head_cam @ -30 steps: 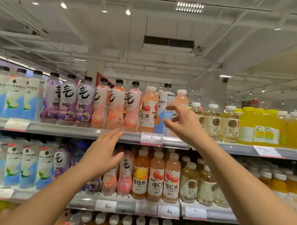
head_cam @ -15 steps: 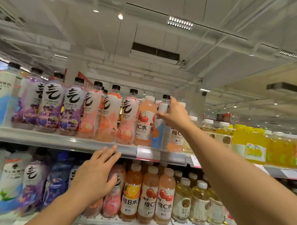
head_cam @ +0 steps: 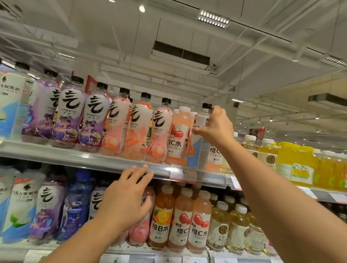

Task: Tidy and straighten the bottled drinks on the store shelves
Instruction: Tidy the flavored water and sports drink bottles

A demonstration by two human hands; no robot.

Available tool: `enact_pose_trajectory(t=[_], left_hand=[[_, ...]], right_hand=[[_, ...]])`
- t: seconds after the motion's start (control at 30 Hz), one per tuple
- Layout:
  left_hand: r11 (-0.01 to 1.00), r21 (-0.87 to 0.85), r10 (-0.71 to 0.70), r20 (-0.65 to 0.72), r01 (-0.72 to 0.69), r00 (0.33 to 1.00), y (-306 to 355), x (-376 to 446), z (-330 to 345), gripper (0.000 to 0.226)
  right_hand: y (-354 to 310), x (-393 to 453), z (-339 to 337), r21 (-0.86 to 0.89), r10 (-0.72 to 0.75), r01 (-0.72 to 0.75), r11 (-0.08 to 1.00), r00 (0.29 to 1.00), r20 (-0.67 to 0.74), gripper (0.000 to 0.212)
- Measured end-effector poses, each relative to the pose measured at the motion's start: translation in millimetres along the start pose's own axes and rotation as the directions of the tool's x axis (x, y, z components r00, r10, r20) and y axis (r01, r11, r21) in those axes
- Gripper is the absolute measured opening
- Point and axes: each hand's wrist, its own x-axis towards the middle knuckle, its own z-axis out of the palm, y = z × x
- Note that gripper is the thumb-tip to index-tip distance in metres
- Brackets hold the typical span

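Observation:
My right hand (head_cam: 216, 127) grips a blue-and-white labelled bottle (head_cam: 196, 144) with a black cap around its upper part. The bottle stands on the top shelf (head_cam: 79, 157) between a pink cherry drink bottle (head_cam: 178, 135) and another pink bottle behind my wrist. Left of these runs a row of black-capped bottles, pink (head_cam: 137, 128) and purple (head_cam: 69, 114). My left hand (head_cam: 127, 198) hovers open just below the top shelf's front edge, in front of pink bottles on the lower shelf, holding nothing.
The lower shelf (head_cam: 137, 252) carries orange and cherry drinks (head_cam: 182, 218), pale tea bottles (head_cam: 220, 227) and purple and blue ones at left. Yellow juice bottles (head_cam: 297, 163) fill the top shelf at right. Price tags (head_cam: 183, 173) line the shelf edges.
My right hand reached forward and closed on the black-capped bottle's upper part. My left hand sank to below the top shelf's edge. The view tilted upward and closer.

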Motion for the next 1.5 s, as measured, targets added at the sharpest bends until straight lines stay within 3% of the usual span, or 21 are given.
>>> enact_pose_trajectory(t=[0.17, 0.37, 0.53, 0.63, 0.73, 0.87, 1.07, 1.17, 1.33, 1.5], left_hand=[[1.000, 0.009, 0.012, -0.002, -0.012, 1.000, -1.3, -0.9, 0.1, 0.068], [0.999, -0.032, -0.008, 0.032, 0.009, 0.999, 1.5, -2.4, -2.7, 0.074], [0.999, -0.014, -0.050, 0.070, 0.051, 0.996, 10.1, -3.1, -13.2, 0.074], [0.997, 0.013, -0.078, 0.089, 0.077, 0.993, 16.5, -3.8, -18.6, 0.071], [0.993, 0.008, -0.116, 0.102, 0.115, 0.988, 23.3, -2.4, -21.3, 0.070], [0.991, -0.012, -0.128, 0.146, 0.131, 0.981, 26.8, 0.2, -24.4, 0.068], [0.998, -0.016, -0.058, 0.196, 0.063, 0.979, 21.8, -12.3, -56.3, 0.057], [0.994, -0.025, -0.100, 0.196, 0.106, 0.976, 21.4, -44.3, -66.8, 0.044], [0.972, 0.063, -0.232, 0.412, 0.227, 0.881, -13.6, -118.8, -61.6, 0.025], [0.931, 0.082, -0.323, 0.634, 0.355, 0.703, -80.9, -188.8, -32.6, 0.022]], right_hand=[[-2.6, -14.2, 4.7, 0.111, 0.008, -0.004, 0.994, 1.000, -0.030, 0.095], [-0.5, -39.4, -4.3, 0.262, -0.055, 0.078, 0.962, 0.994, -0.094, 0.079], [23.0, -85.6, -21.9, 0.481, -0.041, 0.152, 0.864, 0.972, -0.233, 0.078], [38.7, -110.2, -40.9, 0.631, 0.039, 0.144, 0.762, 0.963, -0.266, 0.080], [52.9, -140.8, -57.5, 0.766, 0.085, 0.100, 0.635, 0.977, -0.198, 0.077], [71.4, -191.9, -46.0, 0.874, 0.036, 0.016, 0.486, 0.999, -0.038, 0.075], [72.3, -254.2, 4.8, 0.886, -0.067, -0.161, 0.435, 0.975, 0.210, 0.075], [66.8, -281.7, 21.7, 0.891, -0.109, -0.226, 0.395, 0.951, 0.289, 0.081], [49.8, -329.1, 40.7, 0.854, -0.095, -0.399, 0.333, 0.887, 0.451, 0.088], [32.2, -380.2, 60.1, 0.761, 0.043, -0.546, 0.351, 0.821, 0.569, 0.081]])
